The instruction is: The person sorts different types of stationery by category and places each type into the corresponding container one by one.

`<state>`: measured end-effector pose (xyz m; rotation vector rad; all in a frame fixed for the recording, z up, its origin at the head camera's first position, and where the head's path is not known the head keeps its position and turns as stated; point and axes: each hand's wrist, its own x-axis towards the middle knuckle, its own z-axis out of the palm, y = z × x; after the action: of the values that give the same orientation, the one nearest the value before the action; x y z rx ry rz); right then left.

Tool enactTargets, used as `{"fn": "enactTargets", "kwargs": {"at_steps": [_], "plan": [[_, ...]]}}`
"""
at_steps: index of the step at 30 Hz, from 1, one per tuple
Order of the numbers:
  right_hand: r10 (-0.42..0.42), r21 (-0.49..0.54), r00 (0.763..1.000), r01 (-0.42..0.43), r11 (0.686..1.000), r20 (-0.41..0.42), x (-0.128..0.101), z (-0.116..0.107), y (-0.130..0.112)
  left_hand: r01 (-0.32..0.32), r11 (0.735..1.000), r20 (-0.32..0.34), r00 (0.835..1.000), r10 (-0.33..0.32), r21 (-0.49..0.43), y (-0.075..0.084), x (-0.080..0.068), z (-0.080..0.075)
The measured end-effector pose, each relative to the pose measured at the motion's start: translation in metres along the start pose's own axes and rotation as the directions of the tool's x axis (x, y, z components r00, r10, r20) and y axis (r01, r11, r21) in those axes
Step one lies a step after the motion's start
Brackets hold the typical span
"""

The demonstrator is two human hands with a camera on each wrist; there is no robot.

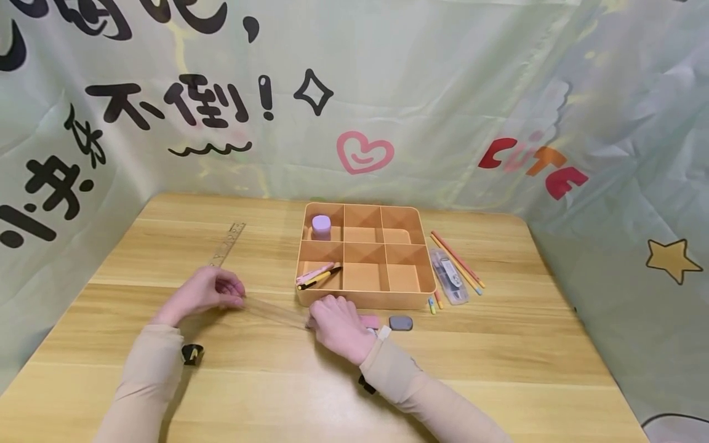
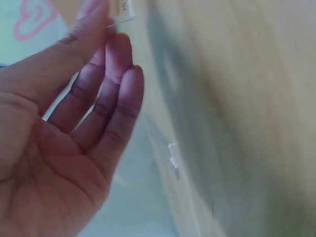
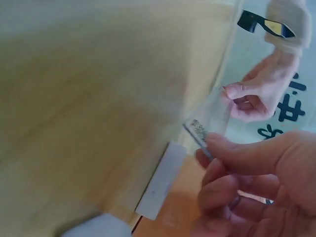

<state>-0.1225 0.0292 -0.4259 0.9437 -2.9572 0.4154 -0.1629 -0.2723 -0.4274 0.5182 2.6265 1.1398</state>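
A clear plastic ruler (image 1: 275,312) is held just above the wooden table (image 1: 277,381), in front of the orange divided tray (image 1: 365,300). My left hand (image 1: 237,296) pinches the ruler's left end between thumb and fingers. My right hand (image 1: 312,322) pinches its right end, close to the tray's front wall. In the left wrist view the ruler's end (image 2: 122,11) shows at the fingertips (image 2: 111,37) of my left hand. The right wrist view shows the printed ruler end (image 3: 198,130) at my right thumb, with my left hand (image 3: 232,93) beyond.
A second ruler (image 1: 228,243) lies at the back left. The tray holds a purple block (image 1: 321,226) and pens (image 1: 318,275). A pink eraser (image 1: 370,321) and a grey eraser (image 1: 400,322) lie by my right hand. Pencils (image 1: 458,261) and a clear case (image 1: 449,274) lie right of the tray.
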Motion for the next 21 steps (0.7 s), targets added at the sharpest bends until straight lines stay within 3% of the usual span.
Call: {"fn": "enactTargets", "kwargs": {"at_steps": [4,7,11,13,16,19,21], "plan": [[-0.012,0.164,1.000,0.014,0.986,-0.013,-0.001,-0.008,0.004,-0.069,0.997,-0.104,0.993,0.065,-0.040,0.003,-0.008,-0.005],[-0.045,0.288,0.999,0.052,0.956,-0.030,-0.006,-0.014,0.006,-0.145,0.987,-0.196,0.972,0.129,-0.070,0.009,-0.011,-0.008],[-0.151,0.343,0.978,0.192,0.919,-0.142,-0.015,-0.023,0.009,-0.249,0.959,-0.254,0.944,0.210,-0.133,0.021,-0.012,-0.013],[-0.208,0.309,0.948,0.277,0.910,-0.240,-0.020,-0.026,0.010,-0.271,0.946,-0.253,0.941,0.222,-0.177,0.028,-0.012,-0.015],[-0.275,0.225,0.878,0.381,0.897,-0.392,-0.024,-0.029,0.014,-0.261,0.938,-0.266,0.944,0.198,-0.227,0.041,-0.011,-0.017],[-0.310,0.151,0.807,0.435,0.888,-0.503,-0.026,-0.033,0.020,-0.226,0.940,-0.298,0.943,0.146,-0.254,0.057,-0.009,-0.016],[-0.320,0.109,0.773,0.445,0.889,-0.549,-0.026,-0.034,0.024,-0.202,0.937,-0.311,0.944,0.108,-0.286,0.066,-0.007,-0.015]]}}
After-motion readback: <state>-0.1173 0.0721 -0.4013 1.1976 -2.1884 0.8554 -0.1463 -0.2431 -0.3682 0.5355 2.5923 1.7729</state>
